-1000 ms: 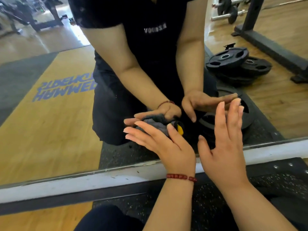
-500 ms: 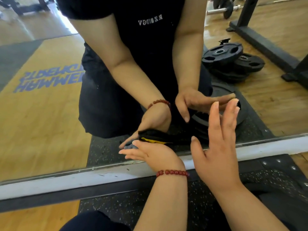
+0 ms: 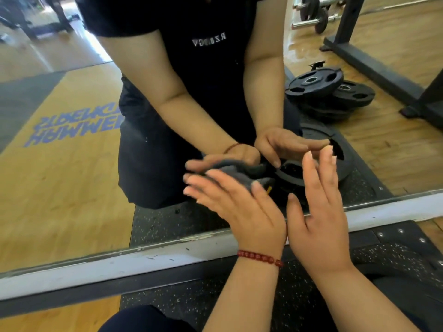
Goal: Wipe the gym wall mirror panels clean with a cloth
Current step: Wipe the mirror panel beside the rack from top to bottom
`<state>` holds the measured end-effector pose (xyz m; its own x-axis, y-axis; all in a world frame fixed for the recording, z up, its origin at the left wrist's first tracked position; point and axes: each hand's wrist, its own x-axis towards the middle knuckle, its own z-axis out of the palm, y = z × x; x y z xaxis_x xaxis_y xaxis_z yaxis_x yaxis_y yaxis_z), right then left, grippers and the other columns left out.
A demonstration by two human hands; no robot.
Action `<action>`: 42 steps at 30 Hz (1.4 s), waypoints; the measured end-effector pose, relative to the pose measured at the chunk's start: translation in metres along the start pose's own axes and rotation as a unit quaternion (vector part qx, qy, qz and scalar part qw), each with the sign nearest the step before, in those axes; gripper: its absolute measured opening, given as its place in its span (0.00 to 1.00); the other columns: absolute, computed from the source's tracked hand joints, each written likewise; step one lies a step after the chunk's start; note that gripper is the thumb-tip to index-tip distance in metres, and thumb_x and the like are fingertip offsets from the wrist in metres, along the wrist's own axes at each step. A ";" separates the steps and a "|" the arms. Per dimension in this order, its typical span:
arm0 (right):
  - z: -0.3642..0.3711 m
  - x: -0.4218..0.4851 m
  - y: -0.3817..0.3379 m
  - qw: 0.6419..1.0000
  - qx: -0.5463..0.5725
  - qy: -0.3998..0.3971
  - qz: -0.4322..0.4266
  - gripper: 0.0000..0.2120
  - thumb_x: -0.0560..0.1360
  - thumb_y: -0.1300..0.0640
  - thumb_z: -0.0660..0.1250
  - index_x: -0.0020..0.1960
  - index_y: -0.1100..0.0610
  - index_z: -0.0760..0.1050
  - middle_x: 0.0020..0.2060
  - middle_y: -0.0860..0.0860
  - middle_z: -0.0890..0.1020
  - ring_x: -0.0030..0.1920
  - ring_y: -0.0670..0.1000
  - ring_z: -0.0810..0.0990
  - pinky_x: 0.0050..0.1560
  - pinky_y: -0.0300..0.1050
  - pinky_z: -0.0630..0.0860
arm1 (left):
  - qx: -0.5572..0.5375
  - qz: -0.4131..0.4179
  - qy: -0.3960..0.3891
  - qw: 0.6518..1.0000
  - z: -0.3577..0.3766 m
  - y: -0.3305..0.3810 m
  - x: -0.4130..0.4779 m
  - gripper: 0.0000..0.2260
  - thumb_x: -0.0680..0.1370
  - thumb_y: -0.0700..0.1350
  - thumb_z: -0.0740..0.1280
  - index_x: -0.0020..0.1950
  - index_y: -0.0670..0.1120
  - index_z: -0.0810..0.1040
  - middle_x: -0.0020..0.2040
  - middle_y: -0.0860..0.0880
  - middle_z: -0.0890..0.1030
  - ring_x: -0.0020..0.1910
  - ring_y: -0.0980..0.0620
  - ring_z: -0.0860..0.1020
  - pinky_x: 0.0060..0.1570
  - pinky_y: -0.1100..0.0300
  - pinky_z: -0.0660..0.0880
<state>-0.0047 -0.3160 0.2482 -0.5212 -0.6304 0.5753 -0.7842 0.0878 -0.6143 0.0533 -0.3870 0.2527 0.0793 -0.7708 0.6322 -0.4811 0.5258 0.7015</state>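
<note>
left hand [image 3: 242,204] presses cloth [image 3: 237,172] against mirror [image 3: 72,164].

A gym: wall mirror [image 3: 60,164], weight plates [image 3: 314,82], dumbbell rack [image 3: 314,13], rubber flooring [image 3: 179,300].

left grip [image 3: 242,207]: fingers straight, blurred, probably pressing | right grip [image 3: 318,209]: open, raised

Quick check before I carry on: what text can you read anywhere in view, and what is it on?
"HAMMER", mirrored, large blue letters on the yellow floor strip reflected in the mirror; the blue line above it is too distorted to read.
White lettering on the reflected black shirt, mirrored: roughly "RZ" plus blurred characters, not reliably readable.
Weight plates: no legible markings.
</note>
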 end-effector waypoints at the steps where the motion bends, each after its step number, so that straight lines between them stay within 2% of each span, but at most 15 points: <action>1: -0.004 0.000 0.001 1.000 0.004 0.010 0.001 0.32 0.79 0.57 0.58 0.80 0.48 0.50 0.79 0.41 0.46 0.80 0.46 0.47 0.76 0.39 0.53 | 0.031 0.034 -0.021 0.999 0.000 -0.002 -0.006 0.28 0.85 0.49 0.47 0.79 0.40 0.36 0.77 0.40 0.30 0.76 0.37 0.31 0.75 0.43 0.34; 4: -0.020 0.002 0.008 0.998 0.027 0.057 0.022 0.26 0.80 0.60 0.57 0.78 0.54 0.61 0.78 0.44 0.54 0.78 0.42 0.54 0.72 0.33 0.59 | 0.076 0.131 -0.099 0.983 -0.014 -0.010 -0.001 0.26 0.85 0.52 0.46 0.80 0.45 0.39 0.78 0.41 0.34 0.77 0.38 0.34 0.76 0.43 0.35; 7: -0.032 0.006 0.009 0.996 0.041 0.074 0.030 0.23 0.80 0.60 0.57 0.75 0.55 0.66 0.77 0.46 0.60 0.78 0.46 0.58 0.75 0.40 0.60 | 0.147 0.272 -0.120 0.943 -0.035 -0.033 0.013 0.29 0.85 0.51 0.52 0.80 0.44 0.41 0.80 0.42 0.37 0.79 0.40 0.39 0.77 0.44 0.40; 9: -0.032 0.008 0.001 0.998 0.016 0.059 -0.032 0.21 0.80 0.60 0.58 0.73 0.57 0.68 0.75 0.53 0.65 0.77 0.51 0.62 0.76 0.46 0.61 | 0.174 0.335 -0.111 0.919 -0.044 -0.037 0.025 0.34 0.83 0.50 0.57 0.80 0.42 0.39 0.80 0.45 0.37 0.79 0.43 0.40 0.78 0.46 0.41; 13: -0.029 0.013 -0.027 0.989 0.008 0.047 -0.143 0.17 0.81 0.61 0.60 0.68 0.59 0.73 0.70 0.56 0.72 0.70 0.53 0.71 0.70 0.47 0.67 | 0.178 0.395 -0.096 0.896 -0.046 -0.010 0.058 0.36 0.82 0.50 0.59 0.80 0.42 0.39 0.80 0.45 0.35 0.79 0.46 0.38 0.78 0.49 0.40; 16: -0.034 0.024 -0.041 0.987 0.022 0.063 -0.146 0.15 0.80 0.63 0.61 0.65 0.62 0.77 0.64 0.56 0.77 0.63 0.52 0.75 0.66 0.43 0.69 | 0.187 0.439 -0.111 0.872 -0.053 0.009 0.078 0.34 0.83 0.51 0.56 0.80 0.41 0.39 0.79 0.45 0.34 0.79 0.47 0.38 0.78 0.49 0.41; 19: -0.031 0.036 -0.049 0.989 0.036 0.055 -0.135 0.16 0.80 0.63 0.61 0.66 0.63 0.77 0.62 0.55 0.78 0.62 0.53 0.76 0.66 0.43 0.70 | 0.179 0.478 -0.177 0.842 -0.070 0.012 0.090 0.35 0.81 0.52 0.57 0.80 0.39 0.42 0.80 0.44 0.36 0.80 0.46 0.40 0.78 0.50 0.41; 22: -0.022 0.036 -0.061 0.990 0.019 0.072 -0.117 0.16 0.81 0.60 0.60 0.67 0.64 0.76 0.61 0.56 0.77 0.62 0.52 0.75 0.67 0.42 0.68 | 0.143 0.516 -0.250 0.807 -0.099 0.011 0.110 0.34 0.77 0.48 0.61 0.79 0.38 0.51 0.81 0.44 0.46 0.80 0.45 0.45 0.78 0.51 0.44; 26: 0.002 0.035 -0.093 0.986 0.039 0.161 -0.013 0.23 0.81 0.46 0.60 0.65 0.64 0.74 0.61 0.56 0.75 0.63 0.52 0.73 0.66 0.43 0.70 | 0.168 0.588 -0.166 0.773 -0.126 0.012 0.161 0.23 0.80 0.43 0.59 0.75 0.40 0.65 0.77 0.44 0.62 0.79 0.46 0.55 0.78 0.47 0.50; 28: 0.013 0.043 -0.114 0.974 0.073 0.203 0.072 0.28 0.79 0.42 0.62 0.69 0.62 0.69 0.65 0.54 0.69 0.66 0.51 0.69 0.66 0.43 0.69 | 0.206 0.630 -0.138 0.736 -0.127 0.008 0.182 0.23 0.80 0.43 0.58 0.76 0.40 0.64 0.77 0.45 0.62 0.79 0.46 0.55 0.78 0.47 0.50; 31: 0.026 0.056 -0.131 0.959 0.080 0.252 0.102 0.28 0.79 0.47 0.63 0.74 0.59 0.63 0.74 0.56 0.61 0.76 0.54 0.60 0.74 0.48 0.63 | 0.248 0.682 -0.125 0.676 -0.127 0.000 0.191 0.24 0.81 0.45 0.57 0.76 0.41 0.65 0.78 0.44 0.61 0.79 0.44 0.53 0.78 0.47 0.49; 34: 0.040 0.061 -0.131 0.961 0.088 0.246 0.096 0.27 0.84 0.50 0.53 0.79 0.53 0.49 0.80 0.52 0.49 0.80 0.53 0.46 0.78 0.53 0.53 | 0.269 0.687 -0.102 0.668 -0.124 -0.004 0.188 0.24 0.81 0.47 0.57 0.77 0.42 0.66 0.78 0.45 0.60 0.80 0.45 0.52 0.78 0.48 0.47; 36: 0.048 0.064 -0.133 0.960 0.091 0.251 0.089 0.28 0.85 0.47 0.48 0.80 0.54 0.42 0.80 0.54 0.47 0.80 0.55 0.43 0.79 0.58 0.48 | 0.273 0.685 -0.083 0.671 -0.120 -0.004 0.186 0.24 0.81 0.48 0.58 0.77 0.43 0.65 0.78 0.45 0.60 0.80 0.45 0.52 0.78 0.48 0.47; 39: 0.053 0.070 -0.132 0.966 0.044 0.245 0.065 0.31 0.84 0.42 0.45 0.80 0.56 0.42 0.79 0.57 0.46 0.79 0.57 0.39 0.78 0.59 0.40 | 0.270 0.682 -0.078 0.675 -0.119 -0.004 0.186 0.25 0.81 0.49 0.59 0.78 0.43 0.64 0.79 0.44 0.61 0.80 0.45 0.52 0.78 0.48 0.48; 42: 0.054 0.068 -0.106 0.967 -0.012 0.249 0.054 0.27 0.85 0.44 0.44 0.80 0.55 0.45 0.78 0.59 0.48 0.79 0.53 0.37 0.78 0.56 0.40 | 0.278 0.681 -0.078 0.673 -0.120 -0.005 0.186 0.24 0.81 0.47 0.57 0.78 0.43 0.64 0.79 0.45 0.59 0.80 0.45 0.51 0.78 0.48 0.47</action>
<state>0.0614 -0.4094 0.3232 -0.6939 -0.1673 0.7004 -0.7201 0.1550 -0.6764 0.1756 -0.4902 0.4063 -0.8380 0.2379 0.4911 -0.2705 0.6005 -0.7525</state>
